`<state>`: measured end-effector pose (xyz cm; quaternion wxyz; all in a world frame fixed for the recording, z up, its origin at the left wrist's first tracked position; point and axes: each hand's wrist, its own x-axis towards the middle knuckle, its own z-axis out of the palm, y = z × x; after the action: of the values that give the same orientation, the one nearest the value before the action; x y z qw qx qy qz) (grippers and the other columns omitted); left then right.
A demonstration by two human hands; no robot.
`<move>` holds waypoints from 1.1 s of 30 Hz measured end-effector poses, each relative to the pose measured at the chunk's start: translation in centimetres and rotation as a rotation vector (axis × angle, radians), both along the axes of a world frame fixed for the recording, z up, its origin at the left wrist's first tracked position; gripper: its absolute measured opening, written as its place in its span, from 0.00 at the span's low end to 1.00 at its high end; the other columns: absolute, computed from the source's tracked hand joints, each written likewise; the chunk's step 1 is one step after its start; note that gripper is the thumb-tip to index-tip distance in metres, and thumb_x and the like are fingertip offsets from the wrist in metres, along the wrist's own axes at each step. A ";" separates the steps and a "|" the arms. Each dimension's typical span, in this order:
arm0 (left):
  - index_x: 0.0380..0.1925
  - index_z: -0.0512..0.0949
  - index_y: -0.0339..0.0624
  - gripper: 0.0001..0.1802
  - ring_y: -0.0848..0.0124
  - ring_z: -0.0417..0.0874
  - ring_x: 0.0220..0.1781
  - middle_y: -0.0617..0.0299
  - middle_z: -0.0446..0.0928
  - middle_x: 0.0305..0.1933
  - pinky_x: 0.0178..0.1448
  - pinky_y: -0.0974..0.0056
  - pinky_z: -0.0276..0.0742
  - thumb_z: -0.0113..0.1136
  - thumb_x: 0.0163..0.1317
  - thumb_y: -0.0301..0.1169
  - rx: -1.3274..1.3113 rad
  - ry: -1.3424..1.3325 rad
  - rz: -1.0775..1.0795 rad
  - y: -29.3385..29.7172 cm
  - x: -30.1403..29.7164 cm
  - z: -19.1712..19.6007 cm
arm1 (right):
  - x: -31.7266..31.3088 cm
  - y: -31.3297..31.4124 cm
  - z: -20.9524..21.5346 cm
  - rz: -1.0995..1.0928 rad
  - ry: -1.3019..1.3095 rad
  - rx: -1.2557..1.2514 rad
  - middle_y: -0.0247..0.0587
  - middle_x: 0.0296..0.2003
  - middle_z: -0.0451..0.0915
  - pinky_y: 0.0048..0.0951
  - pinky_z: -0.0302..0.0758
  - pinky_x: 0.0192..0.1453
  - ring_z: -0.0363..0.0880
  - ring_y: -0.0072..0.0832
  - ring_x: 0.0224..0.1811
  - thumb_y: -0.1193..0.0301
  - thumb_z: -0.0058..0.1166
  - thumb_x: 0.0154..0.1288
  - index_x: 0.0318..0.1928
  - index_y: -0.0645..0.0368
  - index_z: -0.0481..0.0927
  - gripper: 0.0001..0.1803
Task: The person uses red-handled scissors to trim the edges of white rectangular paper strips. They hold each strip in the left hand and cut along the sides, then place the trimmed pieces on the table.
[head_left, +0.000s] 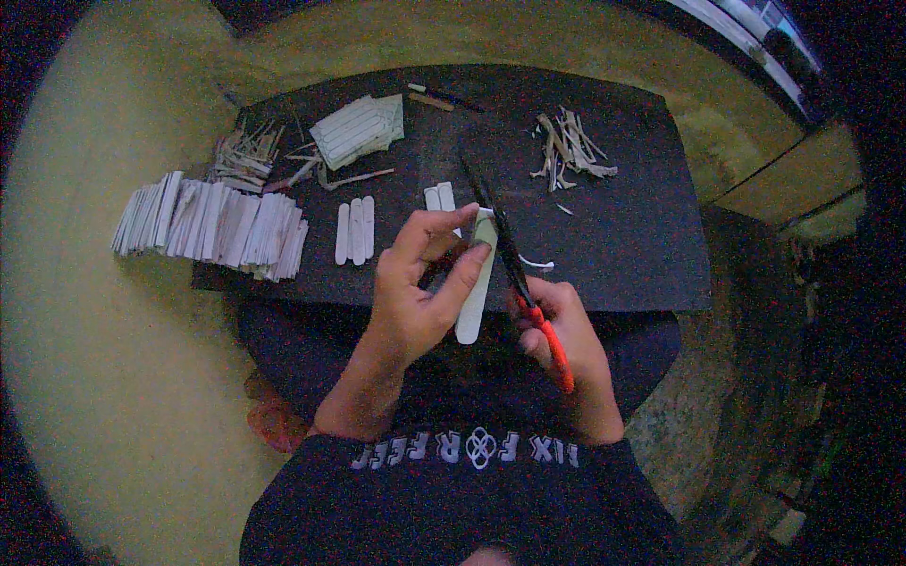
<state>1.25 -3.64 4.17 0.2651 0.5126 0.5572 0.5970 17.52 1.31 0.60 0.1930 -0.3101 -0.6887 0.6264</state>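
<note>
Mid-frame, we lose part of the pale strip (pixel 471 307) behind the thumb of the left hand (pixel 420 288). That hand also covers part of the short white pieces (pixel 439 196) behind it. The dark blades of the scissors (pixel 514 266) fade into the tabletop (pixel 623 226), so we cannot place their tips; the right hand (pixel 568 325) hides part of the handle. At top centre, we find the thin sticks (pixel 431 102) too small to identify. The frame's dark rim cuts off the pale ledge (pixel 731 33) at upper right.
</note>
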 end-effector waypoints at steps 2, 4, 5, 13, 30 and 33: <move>0.41 0.67 0.36 0.15 0.77 0.75 0.33 0.58 0.75 0.31 0.38 0.73 0.69 0.54 0.52 0.22 -0.007 0.000 -0.002 0.0 0.0 0.1 | 0.0 0.1 0.2 0.003 -0.003 0.000 0.33 0.16 0.67 0.29 0.63 0.25 0.61 0.20 0.21 0.46 0.62 0.33 0.29 0.64 0.71 0.33; 0.41 0.67 0.36 0.15 0.76 0.76 0.34 0.58 0.75 0.32 0.39 0.73 0.69 0.54 0.52 0.22 -0.019 -0.015 -0.025 -0.1 -0.2 0.1 | 0.1 0.0 0.4 -0.003 0.007 -0.020 0.33 0.16 0.67 0.29 0.64 0.26 0.62 0.20 0.21 0.48 0.62 0.34 0.29 0.63 0.72 0.31; 0.41 0.67 0.36 0.15 0.76 0.76 0.34 0.58 0.75 0.32 0.39 0.73 0.69 0.54 0.52 0.23 -0.026 -0.017 -0.025 0.0 -0.2 0.1 | 0.0 0.0 0.7 -0.007 0.026 -0.032 0.32 0.16 0.68 0.28 0.64 0.26 0.62 0.20 0.22 0.50 0.62 0.35 0.29 0.63 0.72 0.30; 0.39 0.68 0.35 0.13 0.77 0.76 0.33 0.57 0.76 0.33 0.38 0.73 0.69 0.54 0.52 0.23 -0.034 0.050 -0.001 0.0 -0.3 0.4 | 0.3 0.2 1.1 0.011 -0.009 -0.058 0.30 0.18 0.69 0.27 0.65 0.28 0.64 0.18 0.23 0.61 0.62 0.35 0.29 0.63 0.72 0.22; 0.36 0.70 0.35 0.10 0.78 0.75 0.31 0.59 0.75 0.27 0.34 0.74 0.67 0.54 0.52 0.24 -0.090 0.071 -0.065 0.0 -1.4 1.0 | 0.9 0.6 1.3 0.043 -0.055 -0.035 0.29 0.16 0.66 0.26 0.63 0.25 0.61 0.16 0.23 0.53 0.62 0.37 0.24 0.63 0.70 0.26; 0.38 0.70 0.35 0.10 0.78 0.74 0.33 0.59 0.74 0.29 0.36 0.75 0.67 0.51 0.54 0.23 -0.106 0.040 -0.080 0.2 -1.4 1.0 | 1.0 0.8 0.7 0.052 -0.036 0.004 0.29 0.16 0.65 0.26 0.62 0.24 0.60 0.16 0.23 0.50 0.61 0.38 0.24 0.63 0.69 0.28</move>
<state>-0.19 -3.46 5.14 0.3043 0.5318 0.5722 0.5452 18.53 2.13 1.33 0.1645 -0.3029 -0.7011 0.6242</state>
